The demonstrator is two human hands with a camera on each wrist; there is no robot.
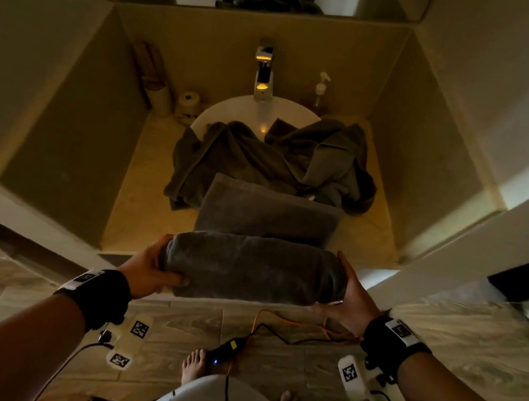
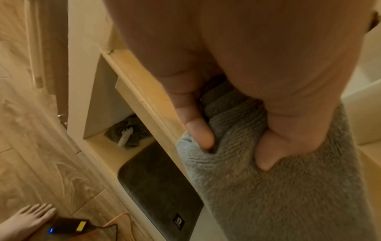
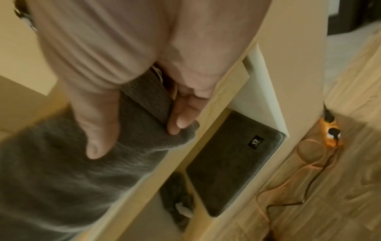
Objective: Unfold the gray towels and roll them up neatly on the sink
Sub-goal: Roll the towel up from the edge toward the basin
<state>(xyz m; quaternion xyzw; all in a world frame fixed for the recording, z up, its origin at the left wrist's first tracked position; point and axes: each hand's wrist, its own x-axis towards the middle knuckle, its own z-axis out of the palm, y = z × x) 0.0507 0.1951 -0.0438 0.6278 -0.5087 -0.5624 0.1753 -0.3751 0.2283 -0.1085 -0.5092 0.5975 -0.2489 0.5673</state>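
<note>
A gray towel roll [image 1: 254, 269] lies crosswise at the front edge of the sink counter [image 1: 147, 188], its unrolled flat part [image 1: 269, 213] stretching away from me. My left hand [image 1: 155, 266] grips the roll's left end [image 2: 237, 163], thumb and fingers pressed into the pile. At the other end my right hand [image 1: 349, 298] holds the roll [image 3: 68, 171], thumb on top and fingers under the edge. A second gray towel [image 1: 283, 158] lies crumpled over the white basin [image 1: 236, 107].
A chrome faucet [image 1: 264, 75] and a soap pump bottle [image 1: 322, 90] stand behind the basin, with toilet paper rolls [image 1: 188, 103] at the back left. Walls close in on both sides. Below the counter a dark mat [image 2: 156, 192] lies on a shelf; cables [image 1: 287, 329] trail on the floor.
</note>
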